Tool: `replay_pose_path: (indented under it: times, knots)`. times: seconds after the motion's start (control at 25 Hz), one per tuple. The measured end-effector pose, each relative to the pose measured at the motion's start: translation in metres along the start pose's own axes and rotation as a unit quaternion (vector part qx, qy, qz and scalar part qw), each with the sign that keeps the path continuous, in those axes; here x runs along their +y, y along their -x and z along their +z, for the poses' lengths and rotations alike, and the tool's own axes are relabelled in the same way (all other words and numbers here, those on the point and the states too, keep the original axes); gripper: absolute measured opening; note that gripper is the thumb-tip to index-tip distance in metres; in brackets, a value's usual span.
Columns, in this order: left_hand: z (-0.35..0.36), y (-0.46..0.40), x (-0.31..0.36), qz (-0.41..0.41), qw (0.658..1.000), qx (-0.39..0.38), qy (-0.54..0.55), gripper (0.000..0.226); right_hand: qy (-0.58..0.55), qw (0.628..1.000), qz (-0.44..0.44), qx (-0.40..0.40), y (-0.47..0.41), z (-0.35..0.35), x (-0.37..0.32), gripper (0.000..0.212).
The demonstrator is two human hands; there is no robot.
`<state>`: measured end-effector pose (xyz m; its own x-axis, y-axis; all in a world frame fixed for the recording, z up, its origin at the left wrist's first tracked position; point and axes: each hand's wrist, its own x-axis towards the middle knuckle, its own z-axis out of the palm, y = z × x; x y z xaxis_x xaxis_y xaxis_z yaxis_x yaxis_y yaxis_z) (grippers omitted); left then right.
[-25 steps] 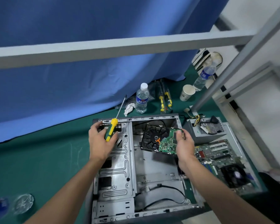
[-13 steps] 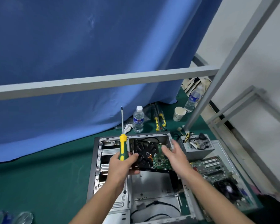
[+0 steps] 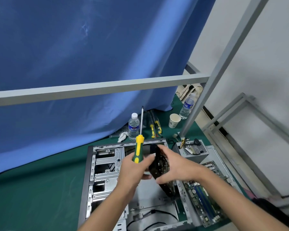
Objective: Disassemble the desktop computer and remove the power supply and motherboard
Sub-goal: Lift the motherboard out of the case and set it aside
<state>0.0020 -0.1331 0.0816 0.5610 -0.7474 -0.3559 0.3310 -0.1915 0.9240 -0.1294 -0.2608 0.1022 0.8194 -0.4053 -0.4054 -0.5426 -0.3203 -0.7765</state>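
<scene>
Card (image 3: 158, 165) now lifted edge-up between both hands' grip, above case (image 3: 107, 164).

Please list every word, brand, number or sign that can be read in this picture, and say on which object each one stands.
No text can be read with certainty.
Blue label of the clear plastic water bottle near the case: white characters, too blurred to read.
Blue label of the second clear water bottle by the grey post: too small to read.
White paper cup: faint print, unreadable.
Green motherboard beside the case: markings too small.
Green-and-yellow screwdriver: no lettering visible.
</scene>
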Motion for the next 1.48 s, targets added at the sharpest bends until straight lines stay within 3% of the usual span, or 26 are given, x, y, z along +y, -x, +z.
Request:
replay_pose_path:
  times: [0.12, 0.24, 0.4, 0.48, 0.56, 0.6, 0.68, 0.88, 1.08, 1.48]
  knots:
    - [0.009, -0.008, 0.003, -0.037, 0.998, -0.025, 0.032, 0.021, -0.227, 0.973, 0.001, 0.039, 0.010, -0.008, 0.021, 0.079]
    - [0.023, -0.012, -0.011, -0.061, 0.996, -0.046, -0.044, 0.025, -0.421, 0.904, 0.000, 0.078, 0.015, -0.013, 0.043, 0.067]
    - [0.055, -0.012, -0.044, -0.112, 0.990, -0.049, -0.070, 0.026, -0.512, 0.851, 0.018, 0.116, 0.028, -0.037, 0.071, 0.061]
    - [0.070, -0.013, -0.057, -0.121, 0.987, -0.058, -0.088, 0.027, -0.401, 0.904, 0.027, 0.147, 0.037, -0.057, 0.087, 0.086]
    - [0.084, -0.016, -0.069, -0.130, 0.983, -0.064, -0.115, 0.027, -0.130, 0.979, 0.021, 0.157, 0.046, -0.078, 0.103, 0.113]
    - [0.090, -0.017, -0.076, -0.133, 0.981, -0.063, -0.130, 0.026, 0.000, 0.990, 0.004, 0.141, 0.048, -0.087, 0.111, 0.117]
    - [0.101, -0.019, -0.087, -0.138, 0.976, -0.055, -0.159, 0.026, 0.162, 0.982, -0.014, 0.095, 0.046, -0.099, 0.131, 0.119]
    - [0.126, -0.025, -0.107, -0.163, 0.968, -0.033, -0.190, 0.023, 0.352, 0.935, -0.023, 0.045, 0.036, -0.103, 0.187, 0.125]
    - [0.147, -0.027, -0.110, -0.174, 0.961, -0.015, -0.214, 0.029, 0.419, 0.908, 0.000, -0.019, 0.018, -0.090, 0.227, 0.126]
    - [0.173, -0.024, -0.114, -0.194, 0.955, -0.007, -0.226, 0.024, 0.446, 0.894, 0.032, -0.022, -0.008, -0.068, 0.263, 0.123]
